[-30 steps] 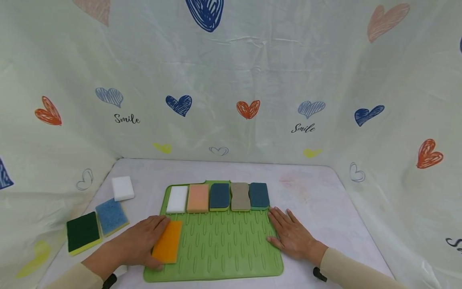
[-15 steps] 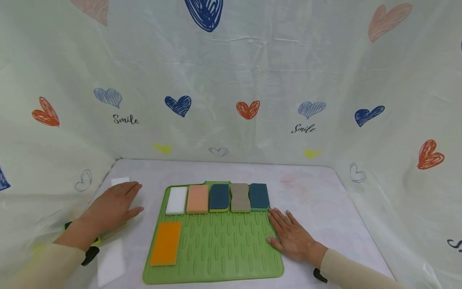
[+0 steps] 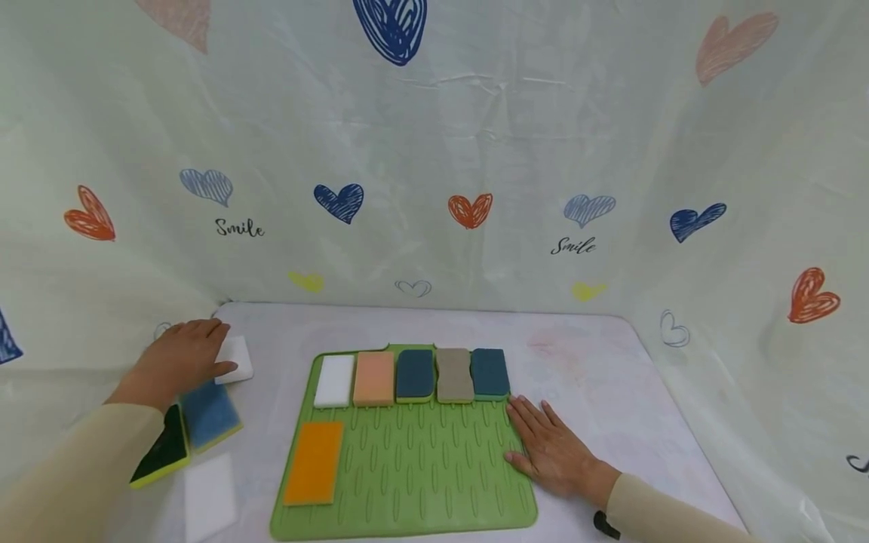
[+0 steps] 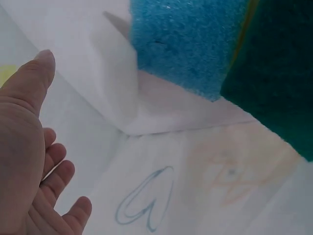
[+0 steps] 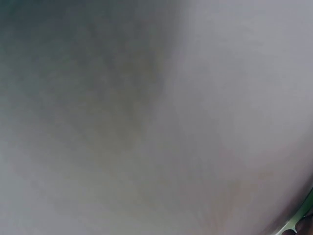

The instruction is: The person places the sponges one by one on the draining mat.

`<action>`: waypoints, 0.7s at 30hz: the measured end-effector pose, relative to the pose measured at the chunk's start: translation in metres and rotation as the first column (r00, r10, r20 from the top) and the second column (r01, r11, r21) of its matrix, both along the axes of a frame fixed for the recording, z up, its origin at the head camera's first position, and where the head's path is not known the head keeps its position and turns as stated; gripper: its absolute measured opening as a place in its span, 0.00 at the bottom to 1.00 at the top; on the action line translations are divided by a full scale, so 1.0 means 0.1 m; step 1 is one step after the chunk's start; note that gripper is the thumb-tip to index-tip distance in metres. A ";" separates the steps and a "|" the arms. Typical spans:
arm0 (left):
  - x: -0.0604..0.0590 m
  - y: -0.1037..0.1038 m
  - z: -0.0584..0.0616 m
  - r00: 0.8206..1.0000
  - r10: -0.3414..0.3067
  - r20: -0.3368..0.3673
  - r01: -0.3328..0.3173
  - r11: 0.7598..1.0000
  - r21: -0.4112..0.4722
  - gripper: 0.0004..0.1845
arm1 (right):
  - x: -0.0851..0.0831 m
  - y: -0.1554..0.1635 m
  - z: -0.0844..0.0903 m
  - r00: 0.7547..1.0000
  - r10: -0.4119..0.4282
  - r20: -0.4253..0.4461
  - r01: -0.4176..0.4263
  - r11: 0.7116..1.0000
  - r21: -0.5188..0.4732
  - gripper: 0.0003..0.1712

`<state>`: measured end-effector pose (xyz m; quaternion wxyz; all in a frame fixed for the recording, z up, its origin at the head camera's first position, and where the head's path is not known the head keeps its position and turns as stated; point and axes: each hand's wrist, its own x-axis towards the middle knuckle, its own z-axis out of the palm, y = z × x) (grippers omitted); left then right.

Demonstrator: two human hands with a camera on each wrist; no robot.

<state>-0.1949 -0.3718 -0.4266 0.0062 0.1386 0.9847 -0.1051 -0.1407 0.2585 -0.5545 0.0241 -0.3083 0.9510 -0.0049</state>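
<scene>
My left hand (image 3: 176, 356) hovers at the far left of the table, over the edge of a white sponge (image 3: 237, 360). Its thumb and fingers stand apart with nothing between them; the left wrist view shows the thumb (image 4: 34, 78) clear of the blue sponge (image 4: 181, 44). Part of a dark green scouring sponge (image 3: 163, 451) is hidden under the forearm. On the right edge of the green ridged mat (image 3: 421, 467), my right hand (image 3: 553, 449) lies flat with fingers extended. An orange sponge cloth (image 3: 314, 461) lies at the mat's left side.
Along the mat's back edge sit a white sponge (image 3: 334, 381), a peach one (image 3: 374, 378), two dark blue scouring sponges (image 3: 415, 372) and a grey-brown one (image 3: 453, 374). A white pad (image 3: 209, 498) lies left of the mat. Patterned sheeting (image 3: 516, 151) encloses the table.
My left hand has let go of the orange sponge cloth and moved left and away from me to the white sponge. The right hand stays on the mat's edge.
</scene>
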 end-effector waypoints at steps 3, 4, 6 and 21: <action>-0.04 -0.03 -0.06 1.000 0.014 0.008 -0.014 1.000 -0.006 0.39 | 0.01 0.02 -0.02 1.000 -0.001 -0.010 0.001 1.000 -0.006 0.48; -0.05 -0.03 -0.09 1.000 0.016 0.003 -0.016 1.000 -0.011 0.38 | 0.02 0.02 -0.02 1.000 0.001 -0.016 -0.001 1.000 -0.006 0.48; -0.06 -0.04 -0.14 1.000 0.027 -0.012 -0.027 0.999 -0.024 0.37 | 0.02 0.02 -0.03 1.000 -0.002 -0.010 0.002 1.000 -0.004 0.48; -0.08 -0.04 -0.35 0.999 0.041 -0.017 -0.042 0.999 -0.023 0.46 | 0.01 0.01 -0.03 1.000 -0.015 -0.001 0.015 1.000 0.000 0.48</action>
